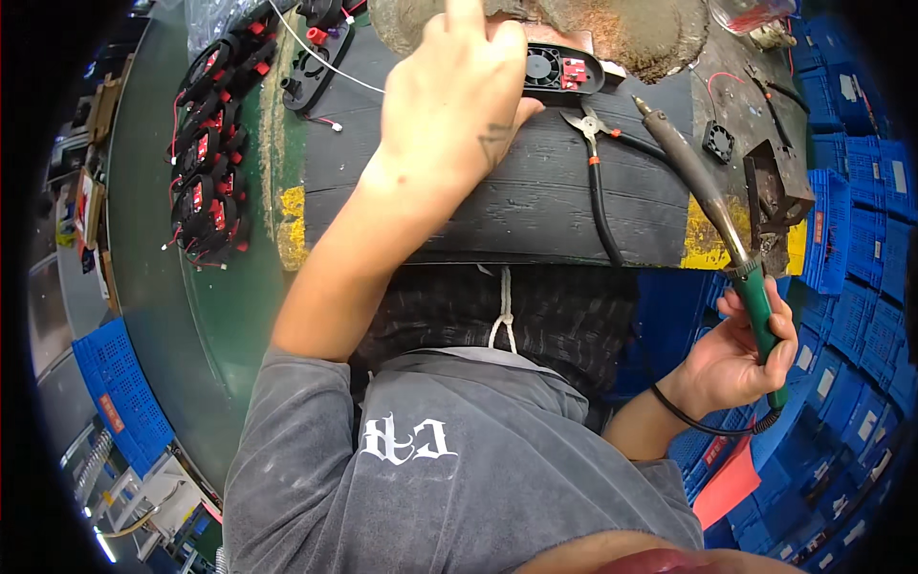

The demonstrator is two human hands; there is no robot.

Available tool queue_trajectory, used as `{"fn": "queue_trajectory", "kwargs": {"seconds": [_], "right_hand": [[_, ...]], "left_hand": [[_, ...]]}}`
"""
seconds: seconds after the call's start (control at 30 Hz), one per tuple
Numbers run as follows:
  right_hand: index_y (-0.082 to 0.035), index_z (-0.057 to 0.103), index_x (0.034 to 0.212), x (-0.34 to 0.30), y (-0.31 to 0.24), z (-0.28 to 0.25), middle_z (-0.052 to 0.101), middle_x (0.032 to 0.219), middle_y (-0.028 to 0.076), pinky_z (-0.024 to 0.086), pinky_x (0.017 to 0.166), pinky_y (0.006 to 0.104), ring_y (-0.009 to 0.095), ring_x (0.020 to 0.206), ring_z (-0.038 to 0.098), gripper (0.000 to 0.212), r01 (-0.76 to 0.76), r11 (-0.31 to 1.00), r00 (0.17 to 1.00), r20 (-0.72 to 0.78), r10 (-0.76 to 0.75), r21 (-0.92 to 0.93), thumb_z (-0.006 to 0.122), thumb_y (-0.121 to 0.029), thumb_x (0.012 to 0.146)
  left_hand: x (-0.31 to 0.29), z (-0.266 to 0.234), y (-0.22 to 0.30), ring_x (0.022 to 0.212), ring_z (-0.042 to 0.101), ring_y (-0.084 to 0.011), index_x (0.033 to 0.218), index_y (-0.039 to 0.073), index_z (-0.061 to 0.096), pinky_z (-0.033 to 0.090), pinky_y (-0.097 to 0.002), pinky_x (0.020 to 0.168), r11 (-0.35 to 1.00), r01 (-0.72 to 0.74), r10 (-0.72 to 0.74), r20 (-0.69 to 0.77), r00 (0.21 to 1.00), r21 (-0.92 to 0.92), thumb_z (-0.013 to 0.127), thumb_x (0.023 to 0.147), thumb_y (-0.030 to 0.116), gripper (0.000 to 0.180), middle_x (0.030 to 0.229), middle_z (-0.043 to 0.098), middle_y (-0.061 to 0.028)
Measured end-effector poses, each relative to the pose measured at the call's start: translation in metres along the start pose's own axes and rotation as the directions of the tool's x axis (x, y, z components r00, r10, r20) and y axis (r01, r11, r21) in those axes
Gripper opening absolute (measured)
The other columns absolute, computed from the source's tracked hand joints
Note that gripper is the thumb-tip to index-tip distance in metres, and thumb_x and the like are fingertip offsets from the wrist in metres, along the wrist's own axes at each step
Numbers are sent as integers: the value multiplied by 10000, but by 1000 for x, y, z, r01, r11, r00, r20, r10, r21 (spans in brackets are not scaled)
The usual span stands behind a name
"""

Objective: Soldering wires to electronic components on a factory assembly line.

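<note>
My right hand (736, 359) is closed around the green handle of a soldering iron (688, 167), whose tip points up and away, over the table's right part. My left hand (454, 100) reaches to the far side of the table, over a black oblong housing (595, 77). In that housing sit a small black fan (542, 65) and a red part (574, 74). The left thumb lies by the housing's near edge; most other fingers are hidden or cut off, so their grip does not show. A thin pale wire (330, 62) runs up to this hand.
Cutting pliers (595, 163) lie on the dark tabletop (516, 210). A loose fan (718, 142) and a rusty metal bracket (779, 187) stand at the right. Several black housings with red parts (206, 172) line the left. Blue crates (865, 220) fill the right side.
</note>
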State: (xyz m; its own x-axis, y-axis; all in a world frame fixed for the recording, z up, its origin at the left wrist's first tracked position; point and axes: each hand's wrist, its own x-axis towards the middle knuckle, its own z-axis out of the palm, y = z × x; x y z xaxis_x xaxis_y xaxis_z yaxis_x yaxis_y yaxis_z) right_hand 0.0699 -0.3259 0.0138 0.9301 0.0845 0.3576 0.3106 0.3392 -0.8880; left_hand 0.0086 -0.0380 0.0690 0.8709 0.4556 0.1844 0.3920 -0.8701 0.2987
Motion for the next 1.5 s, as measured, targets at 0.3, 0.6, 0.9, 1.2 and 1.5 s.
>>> {"fn": "queue_trajectory", "kwargs": {"seconds": [0.3, 0.6, 0.9, 1.2, 1.5], "right_hand": [[3, 646, 1001, 0, 11, 6, 666, 1126, 260, 625, 647, 366, 339, 737, 724, 399, 3, 998, 1000, 2, -3, 62, 404, -313, 996], [34, 630, 1026, 8, 28, 25, 670, 1113, 284, 624, 702, 373, 342, 763, 726, 408, -50, 997, 999, -17, 51, 51, 408, -306, 984], [68, 611, 1056, 22, 49, 62, 661, 1155, 278, 620, 777, 374, 346, 833, 723, 437, -164, 985, 983, -73, 168, 52, 422, -318, 978], [37, 629, 1048, 30, 87, 58, 666, 1146, 277, 626, 762, 378, 351, 851, 723, 428, -177, 972, 984, 13, 177, 155, 403, -318, 978], [35, 632, 1064, 26, 99, 45, 662, 1149, 286, 629, 755, 373, 352, 850, 722, 443, -187, 956, 980, -19, 196, 226, 396, -334, 992]], "left_hand": [[-1, 32, -21, 910, 625, -355, 958, -31, 589, 584, -403, 769, 975, -168, 186, -118, 975, 143, 806, 722, 134, 361, 1060, 484, -194], [-49, -32, -33, 920, 559, -315, 1108, 24, 666, 495, -390, 822, 989, -103, 89, -123, 988, -110, 853, 631, 218, 548, 994, 495, -141], [-120, -110, -102, 831, 427, -75, 1235, 38, 664, 377, -200, 645, 947, 292, -298, -27, 954, -135, 847, 696, 120, 575, 1025, 387, -1], [-139, -158, -208, 845, 439, -91, 1251, 67, 673, 426, -228, 741, 867, 407, -459, -142, 877, -286, 828, 774, 212, 522, 1002, 412, 2], [-96, -199, -288, 885, 472, -104, 1277, 95, 663, 415, -240, 824, 915, 360, -382, -96, 919, -184, 794, 797, 222, 514, 1023, 510, 21]]}}
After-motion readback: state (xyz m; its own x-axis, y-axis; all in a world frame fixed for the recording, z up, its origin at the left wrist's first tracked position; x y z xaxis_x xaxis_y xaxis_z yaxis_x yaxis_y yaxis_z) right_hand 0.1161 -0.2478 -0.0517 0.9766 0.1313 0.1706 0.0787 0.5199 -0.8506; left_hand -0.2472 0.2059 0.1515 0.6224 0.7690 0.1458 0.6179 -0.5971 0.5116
